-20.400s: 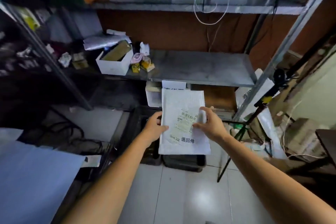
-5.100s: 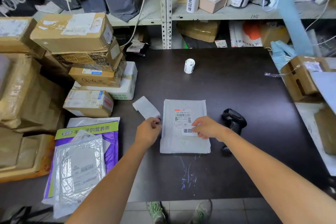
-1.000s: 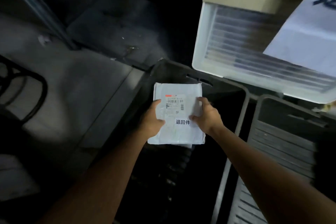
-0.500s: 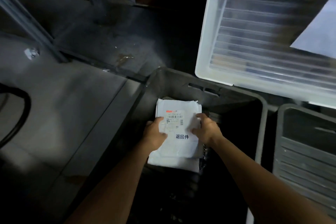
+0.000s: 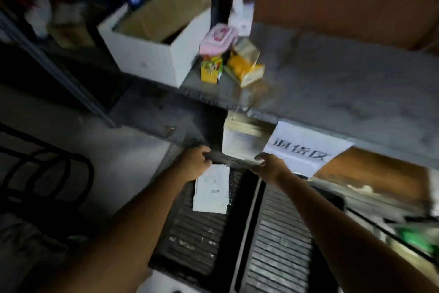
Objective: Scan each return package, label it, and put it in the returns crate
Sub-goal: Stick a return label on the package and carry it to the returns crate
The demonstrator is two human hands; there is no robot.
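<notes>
Fingers of left hand (image 5: 193, 163) and right hand (image 5: 272, 166) gripped the far rim of the returns crate (image 5: 231, 161); a jerk could shift the package (image 5: 211, 191) inside.

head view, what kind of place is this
Probably the returns corner of a parcel stockroom, though the frame is blurred: a white mailer lies in a dark crate on the floor, a paper sign hangs from the metal shelf above, and that shelf holds an open white box and small cartons.
</notes>
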